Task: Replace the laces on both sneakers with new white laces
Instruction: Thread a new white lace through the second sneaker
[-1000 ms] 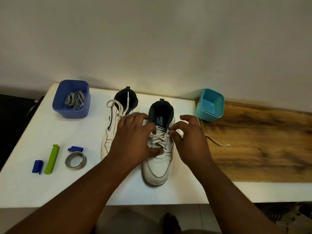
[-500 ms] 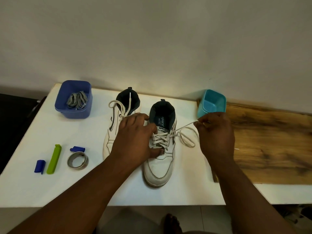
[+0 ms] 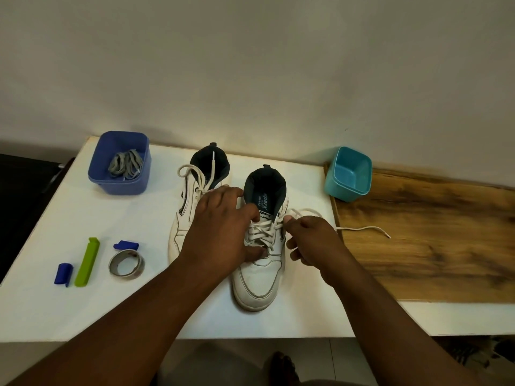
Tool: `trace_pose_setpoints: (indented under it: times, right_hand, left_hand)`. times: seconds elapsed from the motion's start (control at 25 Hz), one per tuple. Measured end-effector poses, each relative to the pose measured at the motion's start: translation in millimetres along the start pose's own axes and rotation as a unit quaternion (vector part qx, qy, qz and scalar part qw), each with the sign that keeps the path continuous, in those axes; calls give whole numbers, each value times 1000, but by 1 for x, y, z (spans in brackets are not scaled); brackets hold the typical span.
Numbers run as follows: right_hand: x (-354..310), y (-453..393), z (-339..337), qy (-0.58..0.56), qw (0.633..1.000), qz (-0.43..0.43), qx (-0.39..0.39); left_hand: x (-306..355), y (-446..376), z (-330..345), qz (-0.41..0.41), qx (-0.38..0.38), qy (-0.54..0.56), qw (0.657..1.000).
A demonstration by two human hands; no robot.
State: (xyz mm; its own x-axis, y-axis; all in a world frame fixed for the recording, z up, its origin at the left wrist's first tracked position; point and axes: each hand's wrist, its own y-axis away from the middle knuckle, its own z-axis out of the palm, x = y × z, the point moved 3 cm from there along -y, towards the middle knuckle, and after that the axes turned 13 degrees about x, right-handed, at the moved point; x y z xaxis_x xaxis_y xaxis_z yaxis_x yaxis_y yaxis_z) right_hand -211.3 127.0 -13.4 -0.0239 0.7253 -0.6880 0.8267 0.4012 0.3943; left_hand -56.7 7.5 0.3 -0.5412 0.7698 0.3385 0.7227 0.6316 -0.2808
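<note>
The right sneaker stands toe toward the person, near the front edge of the white table, and serves as the reference below. A white lace crosses its eyelets; 1 free end trails right of the sneaker onto the wooden board.

The left hand rests on the sneaker's left flank, thumb pressed at the lowest lace crossing, fingers curled over the collar and gripping the shoe. The right hand sits at the sneaker's right eyelet row, thumb and forefinger pinching the lace near an upper eyelet; the other fingers hang loosely curled.

Judgement: lacing of this shoe is well advanced, and the upper eyelets appear to be what remains. To do the step well, the left hand should keep the shoe pinned while the right draws slack evenly, keeps the lace flat and leaves matched ends.

The left sneaker stands just left of the reference, already laced white, ends loose at its collar. Far left and behind sits the blue tub holding grey laces. Left and forward lie a tape roll, a green clip and 2 small blue pieces.

Behind and right stands a teal tub at the board's corner. The board right of the sneaker offers open room for pulling lace; its raised edge could snag the trailing end.
</note>
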Motion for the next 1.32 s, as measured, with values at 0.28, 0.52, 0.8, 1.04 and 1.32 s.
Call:
trace_pose_setpoints:
  times: [0.28,0.52,0.8,1.04,1.32]
  right_hand:
    - [-2,0,5,-84,995,-51,35]
    - [-4,2,7,43,996,-50,56]
    - [-3,-2,7,-101,993,24,55]
    - [-36,20,-6,-581,802,131,-37]
    - [-73,93,-13,-247,833,-463,-176]
  left_hand:
    - [2,-3,3,-19,-21,21,999]
    - [6,-2,3,-4,2,35,999]
    - [5,-2,6,-11,6,67,998]
    - [12,-2,-2,39,43,144,988]
    - [27,-3,-30,-242,-134,655,703]
